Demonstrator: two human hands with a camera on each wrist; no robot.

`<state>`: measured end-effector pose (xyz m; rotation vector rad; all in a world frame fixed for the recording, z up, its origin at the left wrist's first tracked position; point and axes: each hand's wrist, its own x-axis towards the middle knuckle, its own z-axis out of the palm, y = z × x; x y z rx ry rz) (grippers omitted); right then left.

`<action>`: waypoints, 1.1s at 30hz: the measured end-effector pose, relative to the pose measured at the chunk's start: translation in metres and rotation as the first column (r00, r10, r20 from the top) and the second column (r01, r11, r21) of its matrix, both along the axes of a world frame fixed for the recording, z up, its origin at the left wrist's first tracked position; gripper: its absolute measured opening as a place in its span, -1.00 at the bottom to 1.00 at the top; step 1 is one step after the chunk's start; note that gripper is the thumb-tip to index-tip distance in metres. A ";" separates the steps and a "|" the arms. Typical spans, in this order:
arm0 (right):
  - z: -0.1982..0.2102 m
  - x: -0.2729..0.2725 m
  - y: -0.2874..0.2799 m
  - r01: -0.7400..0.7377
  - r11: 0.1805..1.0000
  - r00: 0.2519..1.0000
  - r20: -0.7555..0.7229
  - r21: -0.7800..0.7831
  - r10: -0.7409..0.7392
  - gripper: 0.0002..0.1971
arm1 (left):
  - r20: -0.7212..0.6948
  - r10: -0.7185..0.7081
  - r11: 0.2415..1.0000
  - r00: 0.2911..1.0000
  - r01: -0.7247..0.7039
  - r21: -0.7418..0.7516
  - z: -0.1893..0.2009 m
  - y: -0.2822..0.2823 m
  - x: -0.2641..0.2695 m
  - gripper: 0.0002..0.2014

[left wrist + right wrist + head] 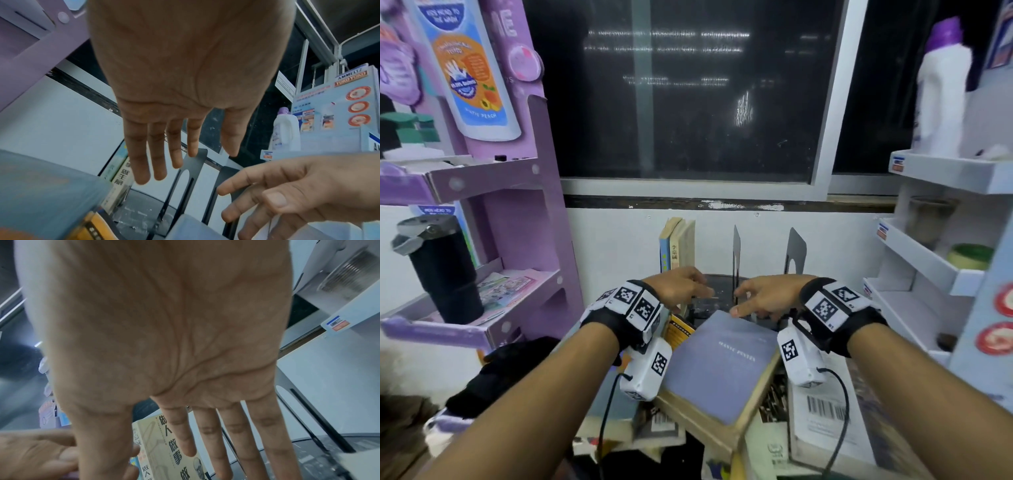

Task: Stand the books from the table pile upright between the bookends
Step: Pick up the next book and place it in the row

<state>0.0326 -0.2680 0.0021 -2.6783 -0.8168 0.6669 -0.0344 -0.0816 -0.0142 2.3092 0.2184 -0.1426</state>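
Two books (676, 246) stand upright by the wall, left of two black metal bookends (736, 255) (796, 251). My left hand (690, 288) hovers in front of the standing books, fingers straight and holding nothing. Level with it, my right hand (743, 301) is spread and empty, near the foot of the left bookend and just over the far edge of a lavender book (719, 363). That book lies on top of the table pile; a yellow-spined book (680, 330) lies beside it. In the wrist views both palms (191, 146) (148, 399) are open, facing the cream book (162, 443) and the bookends (194, 165).
A purple cardboard shelf (493, 240) with a black tumbler (441, 270) stands at the left. White shelves (928, 260) and a white bottle (941, 96) are at the right. A dark window (688, 102) is behind. More books with barcodes (825, 407) lie at the near right.
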 end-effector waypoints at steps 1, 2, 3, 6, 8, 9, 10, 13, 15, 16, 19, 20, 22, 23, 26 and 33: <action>-0.003 -0.001 -0.003 0.006 1.000 1.000 -0.014 0.006 -0.006 -0.25 | -0.036 -0.005 1.000 0.999 0.006 0.027 -0.003 -0.005 0.001 -0.54; -0.006 -0.002 -0.005 0.012 1.000 1.000 -0.025 0.009 -0.012 -0.25 | -0.065 -0.008 0.998 0.998 0.012 0.059 -0.005 -0.009 0.001 -0.50; -0.008 -0.003 -0.008 0.017 1.000 0.999 -0.031 0.007 -0.017 -0.25 | -0.091 -0.012 0.995 0.996 0.021 0.096 -0.007 -0.014 0.001 -0.47; -0.013 -0.007 -0.011 0.015 1.000 0.999 -0.049 0.011 -0.014 -0.24 | -0.157 -0.031 0.976 0.987 0.064 0.208 -0.012 -0.025 0.000 -0.43; -0.015 -0.009 -0.011 -0.006 0.999 1.000 -0.001 -0.040 0.006 -0.24 | -0.223 -0.042 0.973 0.974 0.091 0.214 -0.016 -0.029 -0.001 -0.45; -0.015 -0.010 -0.012 -0.024 0.997 0.999 0.034 -0.074 0.026 -0.25 | -0.270 -0.049 0.974 0.962 0.106 0.201 -0.020 -0.030 -0.001 -0.46; -0.016 -0.010 -0.011 -0.040 0.994 0.997 0.055 -0.104 0.046 -0.25 | -0.312 -0.062 0.973 0.948 0.127 0.193 -0.023 -0.030 -0.001 -0.47; -0.019 -0.010 -0.010 -0.075 0.985 0.995 0.060 -0.156 0.085 -0.32 | -0.370 -0.078 0.967 0.926 0.160 0.199 -0.029 -0.026 0.001 -0.39; -0.021 -0.009 -0.009 -0.102 0.979 0.991 0.062 -0.178 0.115 -0.37 | -0.374 -0.065 0.965 0.925 0.154 0.214 -0.030 -0.024 0.003 -0.32; -0.021 -0.008 -0.008 -0.112 0.977 0.990 0.065 -0.183 0.125 -0.38 | -0.375 -0.059 0.960 0.925 0.156 0.234 -0.028 -0.026 0.002 -0.34; -0.023 -0.006 -0.007 -0.131 0.975 0.986 0.076 -0.181 0.147 -0.39 | -0.385 -0.065 0.952 0.921 0.172 0.252 -0.027 -0.027 0.003 -0.50; -0.023 -0.005 -0.006 -0.139 0.973 0.985 0.079 -0.182 0.156 -0.39 | -0.393 -0.063 0.955 0.917 0.170 0.243 -0.027 -0.028 0.003 -0.51; -0.024 -0.004 -0.006 -0.150 0.972 0.983 0.079 -0.181 0.166 -0.40 | -0.396 -0.075 0.961 0.915 0.172 0.217 -0.026 -0.028 0.004 -0.52; -0.024 -0.003 -0.007 -0.153 0.972 0.983 0.077 -0.176 0.169 -0.40 | -0.391 -0.082 0.965 0.917 0.171 0.198 -0.025 -0.028 0.003 -0.52; -0.024 -0.002 -0.008 -0.155 0.975 0.983 0.078 -0.158 0.169 -0.36 | -0.383 -0.083 0.977 0.920 0.151 0.152 -0.022 -0.030 0.000 -0.52; -0.019 -0.003 -0.012 -0.145 0.988 0.987 0.064 -0.054 0.148 -0.28 | -0.262 0.020 0.997 0.965 0.000 0.075 -0.031 -0.018 0.001 -0.08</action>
